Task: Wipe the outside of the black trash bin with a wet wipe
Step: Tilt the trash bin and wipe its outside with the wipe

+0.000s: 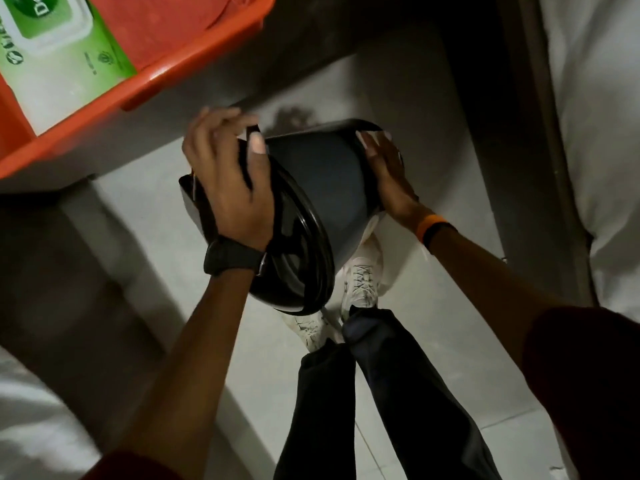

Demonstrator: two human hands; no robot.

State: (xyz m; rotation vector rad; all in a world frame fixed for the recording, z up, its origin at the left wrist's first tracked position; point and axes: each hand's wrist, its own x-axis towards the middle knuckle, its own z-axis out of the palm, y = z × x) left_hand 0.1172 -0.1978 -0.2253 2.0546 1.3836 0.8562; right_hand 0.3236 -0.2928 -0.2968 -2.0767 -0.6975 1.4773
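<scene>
Looks like a room in a home, likely a bedroom or living space, dimly lit. Pale tiled floor (pixel 433 375) underfoot. Above and left of the floor, an orange plastic tub (pixel 194 60) holding a green pack of wet wipes (pixel 65 46). Right of the floor, white bedding-like fabric (pixel 602 133) over a dark frame (pixel 550 168).

Green wet-wipe pack (pixel 52 46) in orange tub (pixel 194 53): white letters "De" legible on lid label, rest cut off. Small side print unreadable.
</scene>
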